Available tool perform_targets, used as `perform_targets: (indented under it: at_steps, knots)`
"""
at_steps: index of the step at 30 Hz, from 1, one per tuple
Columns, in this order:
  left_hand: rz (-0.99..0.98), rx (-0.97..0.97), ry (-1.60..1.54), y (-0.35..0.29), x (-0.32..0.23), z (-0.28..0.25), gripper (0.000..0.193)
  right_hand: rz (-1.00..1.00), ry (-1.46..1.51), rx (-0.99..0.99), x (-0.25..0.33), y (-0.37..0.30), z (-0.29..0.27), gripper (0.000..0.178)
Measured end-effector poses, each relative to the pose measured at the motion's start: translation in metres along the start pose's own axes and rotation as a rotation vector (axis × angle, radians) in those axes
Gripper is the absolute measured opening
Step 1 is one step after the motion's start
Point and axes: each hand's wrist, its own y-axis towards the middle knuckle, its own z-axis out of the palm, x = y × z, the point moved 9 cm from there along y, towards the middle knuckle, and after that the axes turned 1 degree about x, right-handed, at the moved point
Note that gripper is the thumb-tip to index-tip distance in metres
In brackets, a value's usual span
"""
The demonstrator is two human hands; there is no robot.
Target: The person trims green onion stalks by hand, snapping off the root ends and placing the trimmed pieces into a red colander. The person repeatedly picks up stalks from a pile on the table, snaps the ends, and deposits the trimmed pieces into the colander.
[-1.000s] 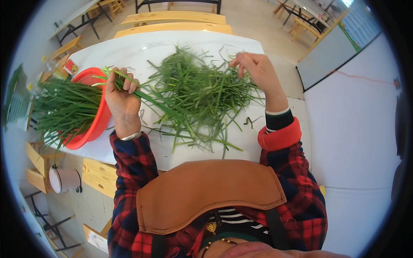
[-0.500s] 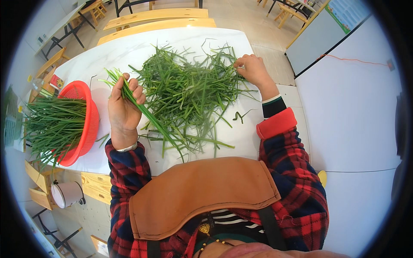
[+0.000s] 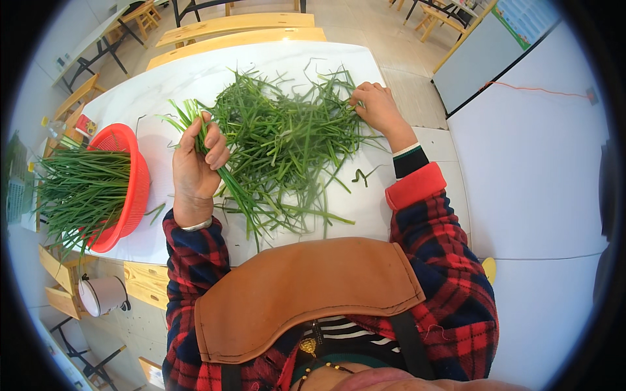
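My left hand is closed around a small bunch of garlic chives; the pale stem ends stick up above the thumb and the green leaves trail down toward me. At the right edge of a loose heap of chives is my right hand, its fingers pinched together on leaves there. How many leaves it holds is hidden. The heap spreads over the middle of the white marbled table.
A red plastic basket on the table's left holds a thick bundle of chives. A small red package sits behind it. Wooden benches stand beyond the table, and a white bin is on the floor at lower left.
My left hand has shifted slightly right with its bunch, and more of its fingers show, loosely curled. My right hand has moved a little left, to the heap's edge.
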Motion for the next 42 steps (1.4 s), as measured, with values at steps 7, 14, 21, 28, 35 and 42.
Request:
perform_targets:
  at_steps: [7, 14, 21, 28, 35, 42]
  knots:
    - [-0.007, -0.021, 0.025, 0.000, 0.003, 0.003, 0.019, -0.033, 0.013, 0.026, 0.003, -0.004, -0.016, 0.011]
    - [-0.007, -0.078, 0.071, -0.003, 0.004, 0.001, 0.019, -0.249, 0.120, -0.185, 0.038, -0.008, -0.113, 0.007]
    - [0.025, -0.070, 0.102, -0.004, 0.001, 0.006, 0.020, -0.295, 0.563, -0.393, 0.085, -0.012, -0.193, 0.013]
    - [0.131, -0.024, 0.343, -0.011, -0.003, 0.028, 0.010, -0.261, 0.936, -0.013, 0.156, 0.012, -0.160, 0.013]
    - [0.044, -0.026, 0.396, -0.017, 0.014, 0.037, 0.026, -0.314, 1.100, 0.195, 0.231, 0.021, -0.120, 0.012]
    - [0.063, -0.023, 0.358, -0.013, 0.016, 0.033, 0.016, -0.268, 1.318, 0.228, 0.247, 0.027, -0.095, 0.017]
